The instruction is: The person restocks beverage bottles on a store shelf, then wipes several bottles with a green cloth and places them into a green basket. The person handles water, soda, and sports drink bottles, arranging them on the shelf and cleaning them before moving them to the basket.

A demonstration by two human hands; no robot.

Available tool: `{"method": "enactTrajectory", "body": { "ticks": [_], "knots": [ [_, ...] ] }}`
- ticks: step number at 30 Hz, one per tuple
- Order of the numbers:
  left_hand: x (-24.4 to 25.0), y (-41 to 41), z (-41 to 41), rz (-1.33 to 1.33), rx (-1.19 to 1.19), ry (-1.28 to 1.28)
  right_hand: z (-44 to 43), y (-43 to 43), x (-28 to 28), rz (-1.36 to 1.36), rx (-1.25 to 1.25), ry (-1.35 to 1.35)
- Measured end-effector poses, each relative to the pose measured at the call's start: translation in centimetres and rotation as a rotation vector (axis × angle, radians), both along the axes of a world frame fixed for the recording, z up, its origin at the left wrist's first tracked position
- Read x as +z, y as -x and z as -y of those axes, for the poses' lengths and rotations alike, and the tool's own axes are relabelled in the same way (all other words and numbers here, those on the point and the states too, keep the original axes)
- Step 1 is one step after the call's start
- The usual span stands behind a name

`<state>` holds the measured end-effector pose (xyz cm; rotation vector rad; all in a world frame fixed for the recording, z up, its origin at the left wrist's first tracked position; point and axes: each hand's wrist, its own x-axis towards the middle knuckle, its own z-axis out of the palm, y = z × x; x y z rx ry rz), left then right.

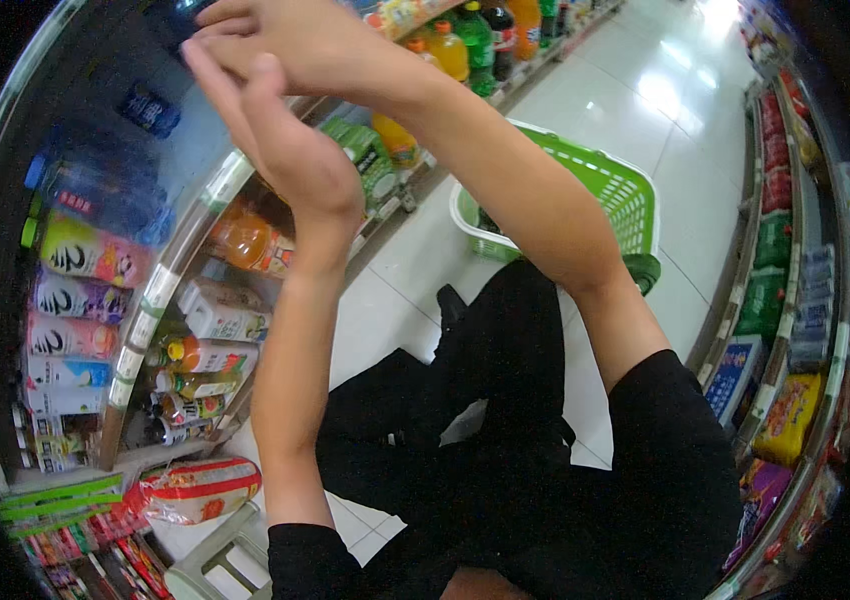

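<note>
Both my hands are raised at the upper left, before the shelves of drinks. My left hand (pixel 290 142) is upright with its palm turned towards the other hand, its fingers extended. Just above it, my right hand (pixel 282 45) reaches across from the right with fingers partly bent; the two hands overlap in the picture, and whether they touch is unclear. I see nothing held in either hand. Behind them on the shelf lie a dark blue package (pixel 148 110) and large blue-tinted plastic bottles (pixel 102 187). A green and white plastic shopping basket (pixel 620 195) stands on the floor, partly behind my forearm.
Shelves with bottled drinks (pixel 94 255) curve along the left. More goods, including green bottles (pixel 762 300) and a yellow snack bag (pixel 789 420), line the right side. A grey plastic step stool (pixel 207 551) and a red-and-white package (pixel 199 487) are at the lower left.
</note>
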<state>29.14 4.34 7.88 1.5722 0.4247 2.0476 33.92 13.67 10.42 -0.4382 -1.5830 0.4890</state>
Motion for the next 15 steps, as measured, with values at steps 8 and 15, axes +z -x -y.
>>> {"method": "enactTrajectory", "body": {
  "ticks": [8,15],
  "knots": [
    [-10.8,-13.7,3.0,-0.227,-0.576,0.303,10.4,-21.0,-11.5,0.152,-0.363,0.526],
    [-22.8,-19.6,1.4,-0.545,-0.830,0.809,13.8,-31.3,-25.9,0.411,-0.593,0.823]
  ]
}}
